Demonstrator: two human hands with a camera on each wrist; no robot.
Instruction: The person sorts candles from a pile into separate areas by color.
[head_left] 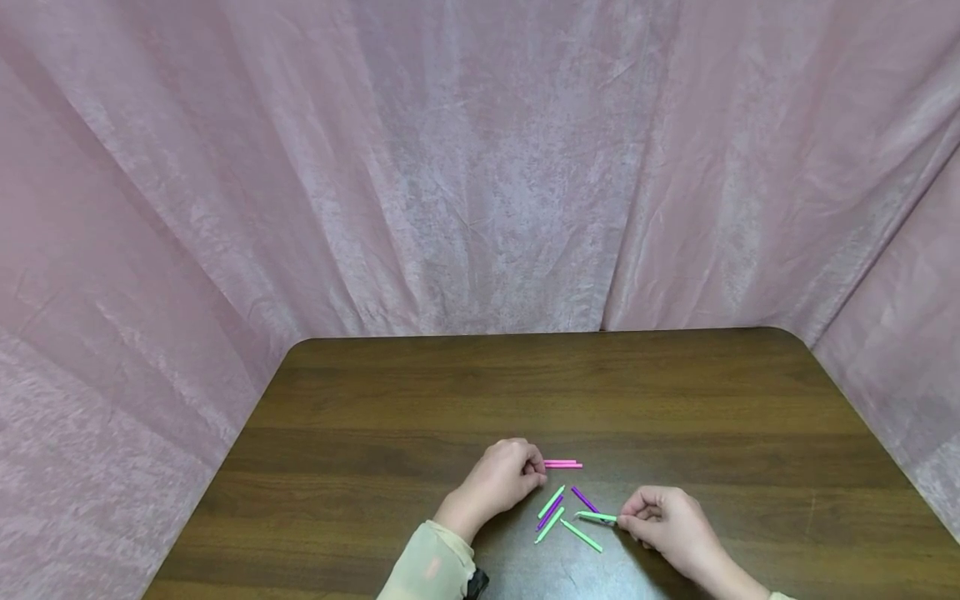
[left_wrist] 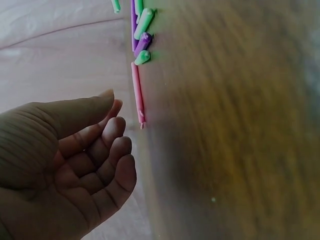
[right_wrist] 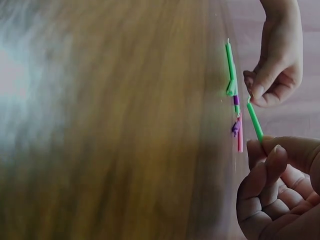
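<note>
Between thumb and index finger, my right hand [head_left: 669,527] pinches a slim green candle [head_left: 596,517] by one end. Its pale wick points left, clearly visible in the right wrist view on the green candle [right_wrist: 255,121]. My left hand [head_left: 497,477] is beside the left ends of two pink candles [head_left: 566,465] lying side by side. The left wrist view shows this hand [left_wrist: 85,155] with loosely curled fingers and nothing in its grasp, a small gap from the pink candle [left_wrist: 137,90].
Between the hands lie loose candles: a purple candle [head_left: 585,499], a lone green candle [head_left: 582,536], and a slanted group with a green candle [head_left: 550,526] and another purple one. The brown wooden table [head_left: 337,467] reaches back to pink curtains [head_left: 487,167].
</note>
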